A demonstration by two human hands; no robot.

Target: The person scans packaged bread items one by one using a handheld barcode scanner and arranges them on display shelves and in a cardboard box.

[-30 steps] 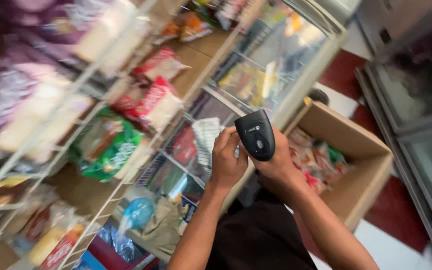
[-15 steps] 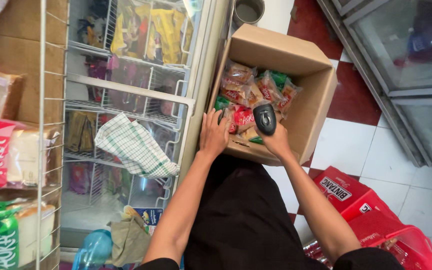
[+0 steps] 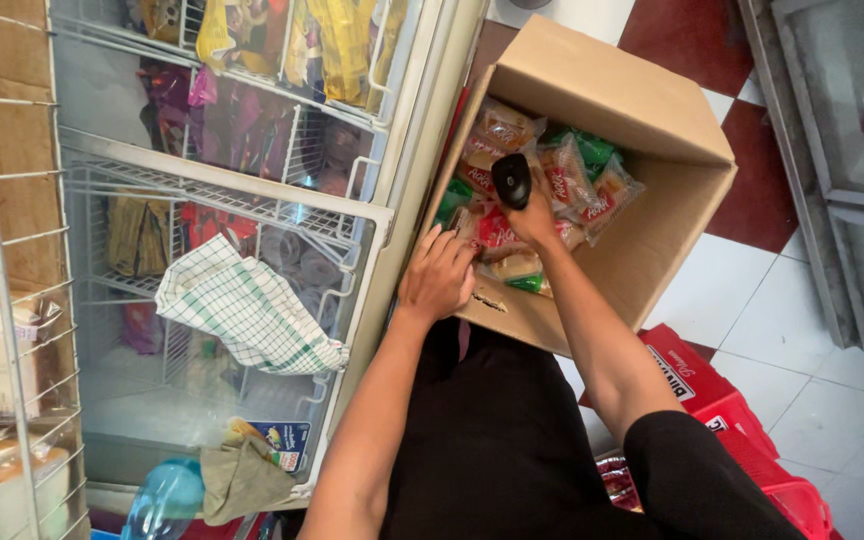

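My right hand grips a black handheld scanner and holds it inside an open cardboard box on the floor. The box is full of several wrapped snack packets in red, green and clear film. My left hand rests with fingers spread on the near rim of the box, holding nothing. The scanner head hangs just above the packets at the box's left side.
A glass-topped chest freezer with wire baskets stands to the left, with a checked cloth lying on its lid. A wire rack with bread packs is at far left. Red crate at lower right; tiled floor beyond.
The view has swung from the wire shelves down to the box. Both hands dropped from in front of the rack to the box, the scanner now inside it, the left hand on its rim.
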